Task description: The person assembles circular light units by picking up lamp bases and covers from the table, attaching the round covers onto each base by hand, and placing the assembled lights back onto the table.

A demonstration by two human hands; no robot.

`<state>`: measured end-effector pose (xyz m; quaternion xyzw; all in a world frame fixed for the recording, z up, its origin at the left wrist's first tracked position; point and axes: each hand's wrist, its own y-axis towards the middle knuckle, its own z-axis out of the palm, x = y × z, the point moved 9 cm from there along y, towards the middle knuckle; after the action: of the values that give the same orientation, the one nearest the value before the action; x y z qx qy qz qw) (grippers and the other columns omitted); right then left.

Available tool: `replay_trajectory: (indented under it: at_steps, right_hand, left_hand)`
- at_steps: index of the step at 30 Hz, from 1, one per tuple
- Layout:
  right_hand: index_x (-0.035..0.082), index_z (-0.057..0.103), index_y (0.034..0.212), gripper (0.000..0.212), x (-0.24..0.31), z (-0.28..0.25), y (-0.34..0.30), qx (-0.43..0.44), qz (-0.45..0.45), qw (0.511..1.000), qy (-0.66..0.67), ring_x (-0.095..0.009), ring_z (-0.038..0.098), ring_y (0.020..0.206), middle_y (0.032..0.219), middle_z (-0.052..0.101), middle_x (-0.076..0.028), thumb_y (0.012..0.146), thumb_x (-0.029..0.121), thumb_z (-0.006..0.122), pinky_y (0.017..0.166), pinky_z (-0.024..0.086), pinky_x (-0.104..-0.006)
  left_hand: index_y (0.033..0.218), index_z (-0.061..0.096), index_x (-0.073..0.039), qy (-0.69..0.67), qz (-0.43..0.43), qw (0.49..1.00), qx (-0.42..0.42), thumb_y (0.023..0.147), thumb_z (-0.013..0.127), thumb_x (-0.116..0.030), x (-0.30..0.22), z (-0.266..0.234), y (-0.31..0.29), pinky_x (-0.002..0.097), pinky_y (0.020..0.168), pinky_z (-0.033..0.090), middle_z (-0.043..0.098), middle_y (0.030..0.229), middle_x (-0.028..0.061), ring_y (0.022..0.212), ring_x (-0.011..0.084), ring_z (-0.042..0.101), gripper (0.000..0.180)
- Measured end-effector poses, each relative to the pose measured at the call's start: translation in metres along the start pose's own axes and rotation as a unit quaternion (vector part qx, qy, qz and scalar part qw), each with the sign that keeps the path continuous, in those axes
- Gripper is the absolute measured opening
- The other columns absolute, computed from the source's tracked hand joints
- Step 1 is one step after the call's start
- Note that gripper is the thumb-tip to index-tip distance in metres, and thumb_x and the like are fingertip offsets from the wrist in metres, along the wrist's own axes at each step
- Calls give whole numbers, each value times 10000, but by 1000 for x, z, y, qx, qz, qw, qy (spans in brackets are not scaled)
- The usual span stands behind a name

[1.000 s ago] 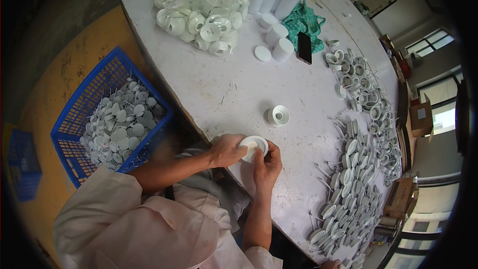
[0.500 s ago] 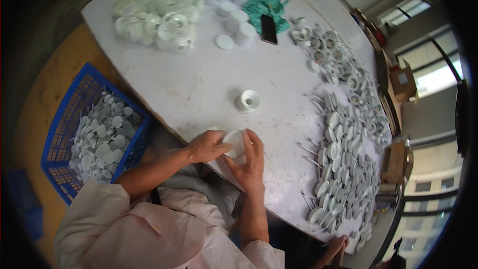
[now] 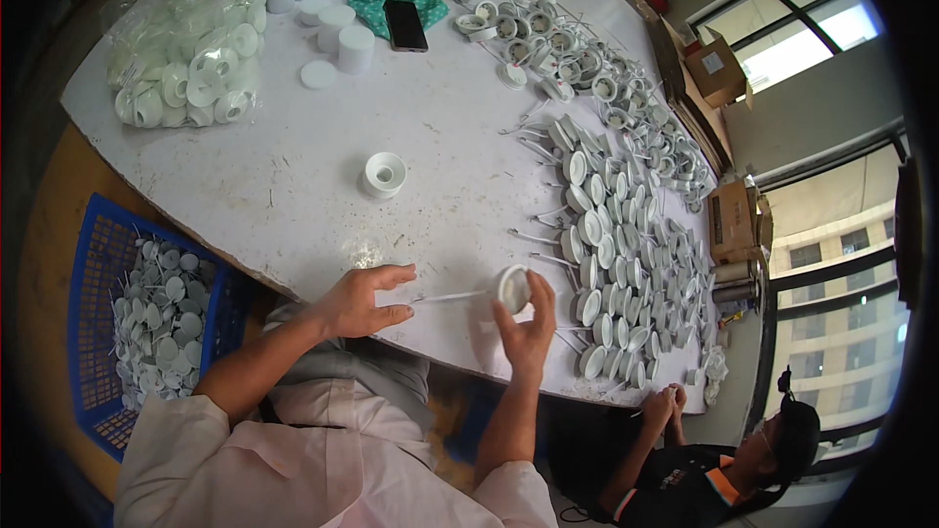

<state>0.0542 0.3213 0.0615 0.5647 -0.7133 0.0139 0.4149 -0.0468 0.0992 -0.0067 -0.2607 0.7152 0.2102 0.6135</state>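
Observation:
A round white lamp fitting [image 3: 511, 290] with a thin white wire is tilted in my right hand [image 3: 529, 325], thumb and fingers on its rim. Its wire stretches left over the table towards my left hand [image 3: 364, 303]. That hand hovers near the table edge, thumb and fingers apart, with nothing held. The wire's end lies close to its thumb tip; I cannot tell whether they touch. Beyond both hands a white ring-shaped cup [image 3: 384, 176] stands on the white table [image 3: 303, 176].
Rows of white lamp fittings [image 3: 606, 254] and a heap of open housings [image 3: 558, 39] cover the right side. A bag of white parts [image 3: 191, 54], white cylinders [image 3: 355, 49] and a phone [image 3: 405, 26] lie far off. At left stands a blue basket [image 3: 93, 332] of discs; a co-worker [image 3: 685, 469] sits right.
My hands have parted: the left has let go of the round fitting, and the right has carried it to the right, its wire now showing. The view has swung right, bringing the co-worker into sight.

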Motion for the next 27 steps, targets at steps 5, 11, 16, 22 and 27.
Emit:
replay_trajectory:
  at_steps: [5, 11, 16, 22, 27]
  right_hand:
    - [37, 567, 1211, 580, -54, -44, -1, -60, 73, 979, -182, -379, 548, 1116, 1197, 563, -210, 709, 187, 817, 943, 452, -446]
    - [-2, 598, 1139, 556, -81, -47, 2, -95, 184, 938, -279, -397, 593, 1032, 1096, 613, -236, 752, 358, 769, 885, 480, -450]
    - [-1, 636, 1100, 586, -95, -49, -2, -135, 245, 902, -330, -407, 621, 966, 1049, 642, -234, 752, 458, 745, 867, 484, -452]
    - [1, 634, 1113, 611, -99, -47, -1, -145, 267, 890, -341, -409, 612, 987, 1053, 633, -239, 753, 487, 722, 873, 479, -465]
    - [23, 583, 1169, 657, -76, -47, -1, -109, 256, 883, -378, -432, 621, 968, 1174, 590, -220, 758, 522, 702, 827, 501, -498]
  left_hand:
    - [1312, 506, 18, -21, -30, 999, 16, 854, 699, -135, 10, 13, 6, 356, 947, 505, 607, 1237, 204, 1118, 268, 619, 520]
    - [1224, 577, 8, -92, 9, 995, -23, 905, 633, -85, 21, 7, 1, 314, 895, 528, 668, 1116, 166, 1068, 203, 640, 337]
    - [1180, 588, 36, -159, 18, 987, -30, 933, 602, -111, 17, 2, -2, 295, 871, 539, 670, 1122, 151, 1045, 183, 653, 288]
    - [1147, 598, 12, -192, 19, 981, -29, 942, 579, -74, 23, 1, -4, 305, 854, 541, 652, 1159, 138, 1043, 183, 646, 222]
    - [1124, 600, 17, -201, 26, 979, -32, 948, 569, -77, 25, 0, -5, 306, 848, 545, 633, 1200, 148, 1059, 193, 645, 202]
